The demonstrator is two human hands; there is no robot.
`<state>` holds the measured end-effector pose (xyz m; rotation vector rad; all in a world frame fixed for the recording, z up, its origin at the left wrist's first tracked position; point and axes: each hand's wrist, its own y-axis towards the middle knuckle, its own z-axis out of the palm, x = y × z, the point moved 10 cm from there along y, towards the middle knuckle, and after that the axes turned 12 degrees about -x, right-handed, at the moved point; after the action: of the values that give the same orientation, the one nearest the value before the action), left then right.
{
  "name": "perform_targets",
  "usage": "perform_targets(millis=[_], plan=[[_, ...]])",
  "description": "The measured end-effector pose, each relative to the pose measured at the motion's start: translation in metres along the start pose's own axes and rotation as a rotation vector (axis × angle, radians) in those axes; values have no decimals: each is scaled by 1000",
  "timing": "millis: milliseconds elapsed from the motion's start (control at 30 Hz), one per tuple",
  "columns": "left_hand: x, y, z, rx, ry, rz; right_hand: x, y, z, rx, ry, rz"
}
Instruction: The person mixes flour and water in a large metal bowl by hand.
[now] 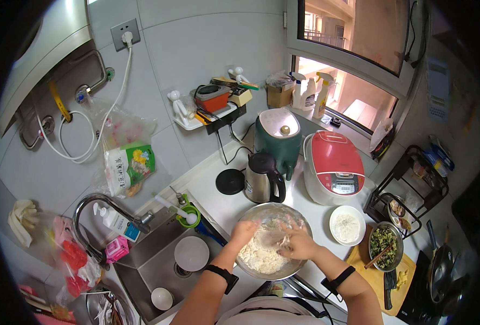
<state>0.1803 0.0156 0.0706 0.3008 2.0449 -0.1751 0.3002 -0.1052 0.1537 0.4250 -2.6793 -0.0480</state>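
A wide stainless steel mixing bowl (307,221) sits on the counter right in front of me, holding crumbly, floury dough (260,258). My left hand (245,235) grips the bowl at its left rim, fingertips turned inward. Inside the bowl, my right hand (299,243) has its fingers spread and coated with dough, slightly blurred. To the right of the bowl stands a white bowl of flour (347,226). Farther right, a metal bowl of chopped green filling (385,248) with chopsticks (380,256) in it rests partly on a wooden cutting board (362,254).
A black-handled knife (388,290) lies on the board. Behind the mixing bowl stand an electric kettle (258,183), a green air fryer (278,142) and a red-lidded rice cooker (333,162). The steel sink (150,260) at left holds two white bowls. A frying pan (443,268) is far right.
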Motion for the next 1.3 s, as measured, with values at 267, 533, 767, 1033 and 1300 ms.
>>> perform_targets(millis=[267, 533, 767, 1033, 1300], plan=[[-68, -28, 54, -2, 75, 326, -31, 22, 48, -61, -28, 152], [3, -24, 66, -46, -561, -364, 4, 32, 53, 13, -30, 54], [38, -15, 2, -411, -567, -697, 1, 9, 22, -261, 188, 141], [49, -14, 50, -17, -765, -572, 49, 31, 19, -66, -235, 170], [-19, -41, 77, 370, -371, -247, 3, 41, 43, -97, -427, 223]])
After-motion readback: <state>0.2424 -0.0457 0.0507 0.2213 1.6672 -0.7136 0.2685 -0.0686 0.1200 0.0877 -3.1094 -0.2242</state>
